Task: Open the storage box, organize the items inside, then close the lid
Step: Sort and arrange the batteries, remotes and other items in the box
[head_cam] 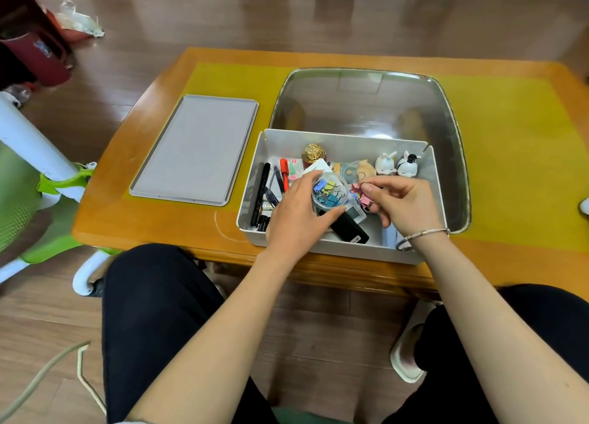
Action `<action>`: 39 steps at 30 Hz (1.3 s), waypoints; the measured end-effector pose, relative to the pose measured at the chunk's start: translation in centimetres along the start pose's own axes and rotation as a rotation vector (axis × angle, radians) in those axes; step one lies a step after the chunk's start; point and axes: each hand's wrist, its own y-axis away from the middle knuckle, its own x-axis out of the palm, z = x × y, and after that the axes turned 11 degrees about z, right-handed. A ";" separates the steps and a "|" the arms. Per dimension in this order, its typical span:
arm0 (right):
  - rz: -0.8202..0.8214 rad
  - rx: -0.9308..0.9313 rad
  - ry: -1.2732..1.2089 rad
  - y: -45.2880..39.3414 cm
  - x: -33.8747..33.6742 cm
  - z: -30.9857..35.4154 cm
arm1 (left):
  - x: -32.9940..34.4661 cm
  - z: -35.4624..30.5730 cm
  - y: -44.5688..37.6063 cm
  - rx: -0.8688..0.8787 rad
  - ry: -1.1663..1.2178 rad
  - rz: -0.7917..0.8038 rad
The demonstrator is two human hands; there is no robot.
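Observation:
The white storage box stands open at the table's near edge. Its grey lid lies flat to the left. My left hand grips a clear round tub of coloured binder clips above the box's middle. My right hand pinches a pink binder clip just right of the tub. Inside the box lie pens at the left, a black device near the front, a gold ornament, a plush toy and two white figurines along the back.
A large clear bin sits behind and around the box's right side. The wooden table carries a yellow mat. A green and white chair stands at the left. My knees are under the table's near edge.

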 end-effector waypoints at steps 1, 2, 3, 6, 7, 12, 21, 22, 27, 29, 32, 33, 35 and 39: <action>-0.010 -0.007 0.002 0.0 0.2 0.2 | 0.0 0.0 0.0 0.005 -0.007 -0.002; -0.024 -0.008 0.016 -0.2 0.3 0.3 | 0.0 -0.1 0.0 0.010 -0.013 -0.003; -0.036 -0.005 0.030 -0.3 0.5 0.5 | 0.0 -0.1 0.0 0.013 -0.020 -0.003; -0.027 -0.021 0.063 -0.8 0.9 0.7 | 0.1 -0.2 0.1 0.026 -0.054 -0.001; -0.011 -0.029 0.074 -1.0 1.1 0.7 | 0.1 -0.2 0.2 0.031 -0.064 -0.001; 0.008 -0.042 0.173 -2.0 1.7 1.2 | 0.1 -0.3 0.3 0.031 -0.071 -0.004; 0.053 -0.020 0.262 -2.0 2.1 1.0 | 0.1 -0.3 0.3 0.033 -0.076 -0.004; 0.040 -0.012 0.242 -2.0 1.9 0.9 | 0.1 -0.3 0.3 0.026 -0.079 -0.005; -0.031 -0.007 0.155 -1.6 1.1 0.9 | 0.1 -0.5 0.4 -0.052 -0.103 0.014; -0.049 -0.022 0.166 -1.4 0.8 0.9 | 0.0 -0.5 0.3 -0.059 -0.087 0.001; -0.047 -0.012 0.166 -1.1 0.5 0.7 | 0.1 -0.2 0.1 -0.013 -0.046 0.009; -0.042 -0.002 0.163 -1.0 0.5 0.6 | 0.1 0.0 0.0 0.013 -0.040 0.008; -0.035 0.013 0.139 -0.9 0.6 0.5 | 0.1 0.2 0.0 0.056 -0.028 -0.007; -0.034 -0.003 0.118 -0.7 0.7 0.7 | 0.2 0.5 0.0 0.054 -0.009 -0.020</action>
